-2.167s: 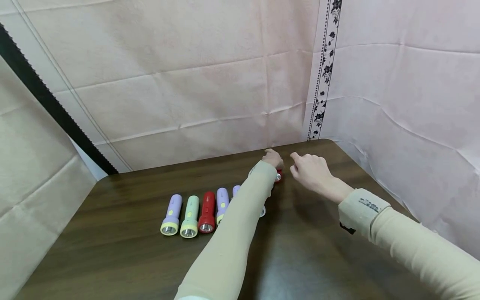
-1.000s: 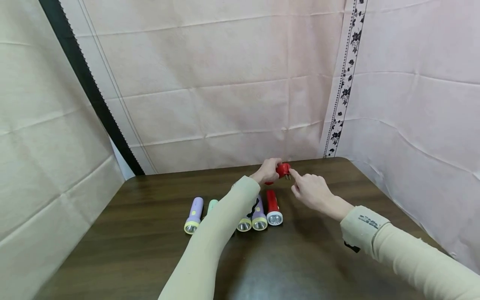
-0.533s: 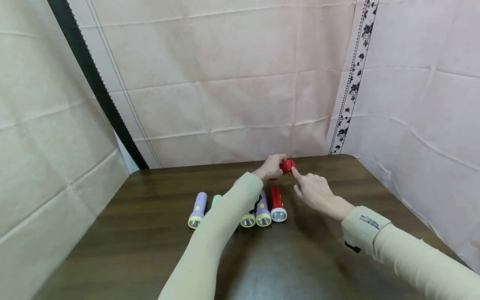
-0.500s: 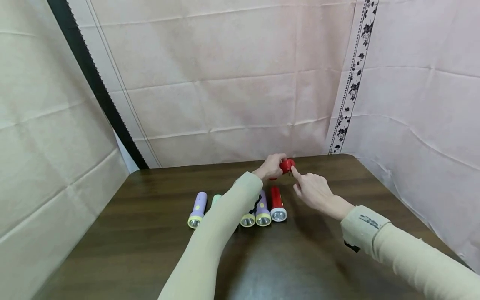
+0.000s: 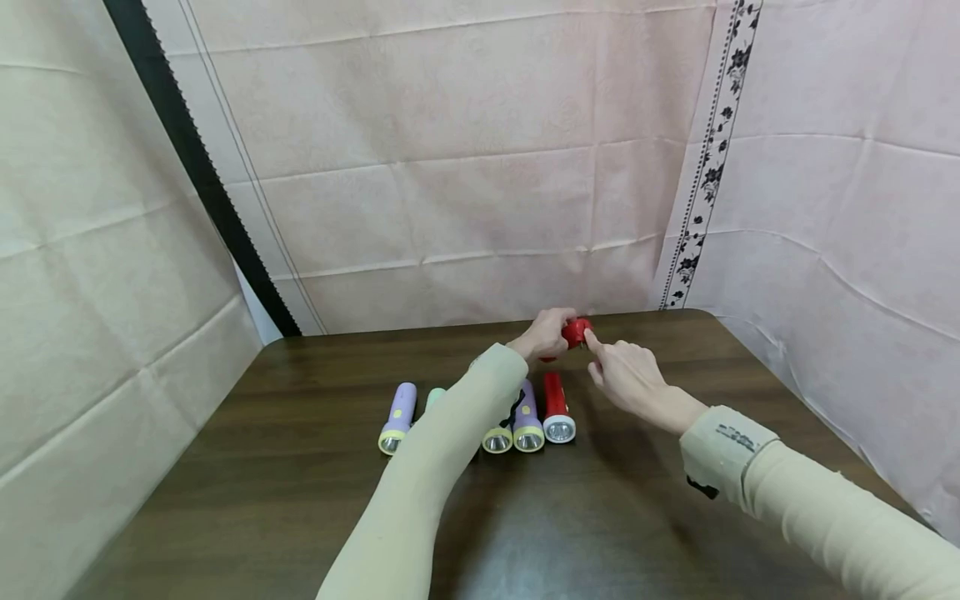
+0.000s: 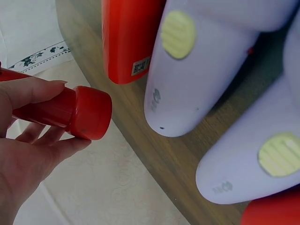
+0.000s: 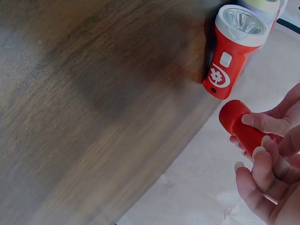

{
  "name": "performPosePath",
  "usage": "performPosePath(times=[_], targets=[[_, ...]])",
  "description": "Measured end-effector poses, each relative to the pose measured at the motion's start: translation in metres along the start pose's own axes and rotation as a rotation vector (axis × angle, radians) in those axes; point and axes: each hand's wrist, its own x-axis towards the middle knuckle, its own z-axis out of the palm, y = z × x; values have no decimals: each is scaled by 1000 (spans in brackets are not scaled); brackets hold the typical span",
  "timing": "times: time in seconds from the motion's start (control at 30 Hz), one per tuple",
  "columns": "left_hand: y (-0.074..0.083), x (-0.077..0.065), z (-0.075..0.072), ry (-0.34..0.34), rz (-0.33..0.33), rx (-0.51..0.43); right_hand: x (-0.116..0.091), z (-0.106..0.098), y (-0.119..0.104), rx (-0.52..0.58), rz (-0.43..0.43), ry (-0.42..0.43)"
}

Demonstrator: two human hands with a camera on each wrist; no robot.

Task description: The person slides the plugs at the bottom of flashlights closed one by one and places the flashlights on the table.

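My left hand (image 5: 543,335) grips a red flashlight (image 5: 576,332) above the table's far edge. In the left wrist view the thumb lies along the flashlight's red body (image 6: 51,108) and the fingers wrap beneath it. Its wider end (image 6: 93,112) sticks out from the grip. My right hand (image 5: 632,379) points its index finger at this flashlight and appears to touch its near side. The right wrist view shows the fingers (image 7: 262,173) of that hand close against the red body (image 7: 248,130). Whether they pinch anything is hard to see.
Several flashlights lie in a row on the brown table (image 5: 300,492): a lavender one (image 5: 397,417), a green one (image 5: 434,397) mostly behind my left sleeve (image 5: 435,475), another lavender one (image 5: 528,417) and a red one with a white head (image 5: 557,408). Pale cloth (image 5: 450,167) hangs behind.
My left hand has raised the red flashlight from the table and turned it, briefly showing metal prongs. The right index finger has come onto it. Over the last half second, hardly anything moves.
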Motion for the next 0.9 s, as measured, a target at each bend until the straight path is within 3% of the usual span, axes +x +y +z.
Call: performPosePath(times=[0.5, 0.73, 0.9], targets=[[1, 1, 2, 22, -2, 15, 4, -1, 3, 13, 20, -8], [2, 2, 1, 17, 44, 40, 8, -3, 6, 21, 56, -20], [7, -3, 2, -21, -20, 98, 8, -3, 11, 52, 90, -62]])
